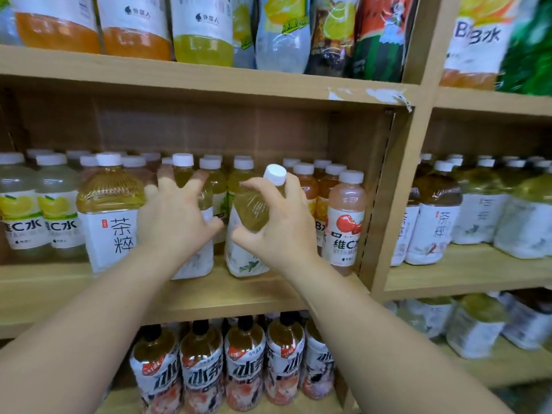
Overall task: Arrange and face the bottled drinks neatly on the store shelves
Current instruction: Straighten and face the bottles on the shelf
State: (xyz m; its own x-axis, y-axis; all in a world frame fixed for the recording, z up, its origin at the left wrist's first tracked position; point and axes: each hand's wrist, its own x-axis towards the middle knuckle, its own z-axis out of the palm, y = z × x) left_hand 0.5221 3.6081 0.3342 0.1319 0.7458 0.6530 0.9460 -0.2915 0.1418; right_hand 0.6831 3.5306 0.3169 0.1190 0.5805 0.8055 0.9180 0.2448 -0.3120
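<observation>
The right hand (277, 225) grips a tea bottle (252, 213), fingers curled round its shoulder and thumb on its label. The bottle leans to the right, its base on the middle shelf (209, 294) and its white cap (275, 174) poking up past the fingers. It holds yellow-green liquid above a white label. Beside it, the left hand (173, 216) is spread wide and grips nothing, fingers fanned in front of a second tea bottle (194, 267). Whether the thumb touches that bottle cannot be told. Just left of this hand stands a big tea bottle (110, 216), upright, filled with amber liquid, its white label facing out. Farther left stand two lemon drink bottles (21, 210) with pale cloudy contents. To the right of the held bottle are orange drink bottles (307, 186) and, at the front, a pink apple drink bottle (346, 216). More white-capped bottles stand in rows behind. The lower shelf carries black-capped tea bottles (245, 360). The top shelf holds larger bottles (134, 25) of orange and yellow drink. The neighbouring bay has more white-labelled tea bottles (433, 219).
</observation>
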